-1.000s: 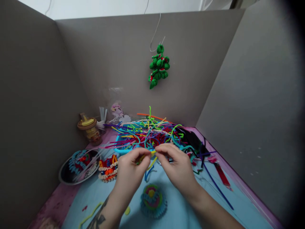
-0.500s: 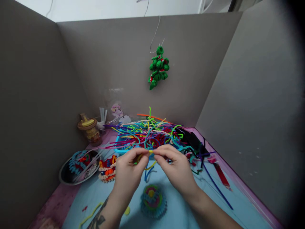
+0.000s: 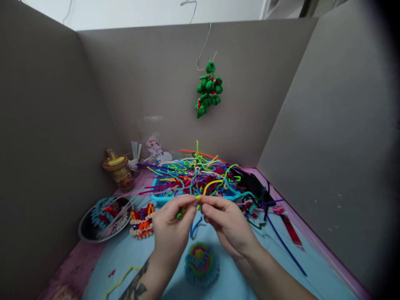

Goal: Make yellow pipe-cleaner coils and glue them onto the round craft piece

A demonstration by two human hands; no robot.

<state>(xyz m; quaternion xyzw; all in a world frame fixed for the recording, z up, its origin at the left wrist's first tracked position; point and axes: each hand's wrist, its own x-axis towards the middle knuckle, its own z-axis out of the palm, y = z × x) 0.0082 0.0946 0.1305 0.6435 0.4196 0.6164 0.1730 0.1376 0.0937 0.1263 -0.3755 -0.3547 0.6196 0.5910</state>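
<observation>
Both hands meet in the middle, raised above the table. My left hand (image 3: pixel 173 221) pinches a yellow pipe cleaner (image 3: pixel 212 183) between thumb and forefinger, with a bit of green and yellow showing under its fingers. Facing it, my right hand (image 3: pixel 226 221) pinches the same pipe cleaner, whose free length arches up and right. Below them on the blue mat sits a round coiled piece (image 3: pixel 201 264) of light blue, green, pink and yellow pipe cleaner. A short bent blue pipe cleaner (image 3: pixel 195 228) lies just behind it.
A light-blue tray (image 3: pixel 156 198) heaped with coloured pipe cleaners stands behind my hands. At left are a metal bowl (image 3: pixel 90 237), an orange-and-peach coiled piece (image 3: pixel 142 225) and a brown-lidded cup (image 3: pixel 117 168). A green ornament (image 3: pixel 208 89) hangs on the grey back wall (image 3: pixel 140 75).
The yellow pipe cleaner's free length has swung from below my fingers to above them, arching over the tray. My right hand has turned slightly; both hands keep their pinch.
</observation>
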